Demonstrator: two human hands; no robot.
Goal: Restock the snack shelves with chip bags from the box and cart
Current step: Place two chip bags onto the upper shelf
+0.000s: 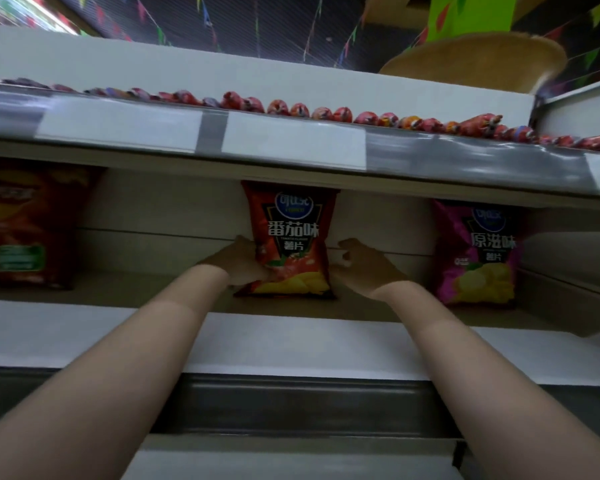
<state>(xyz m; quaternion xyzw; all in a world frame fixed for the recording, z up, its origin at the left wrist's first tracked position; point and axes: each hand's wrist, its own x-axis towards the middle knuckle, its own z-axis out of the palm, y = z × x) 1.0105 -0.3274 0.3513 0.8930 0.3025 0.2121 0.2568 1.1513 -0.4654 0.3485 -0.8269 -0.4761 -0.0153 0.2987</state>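
A glossy red foil chip bag (291, 240) stands upright on the pale flat shelf (160, 292), at its middle. The left hand (238, 263) grips the bag's lower left edge, fingers curled behind the crinkled film. The right hand (362, 263) hovers just beside the right edge, fingers loosely curled, holding nothing. A shiny magenta chip bag (478, 252) stands further right.

We can't read the blurry dark red bag (28, 223) at the shelf's left end, and our left hand (243, 263) hides the tomato chip bag (291, 237)'s lower left edge.
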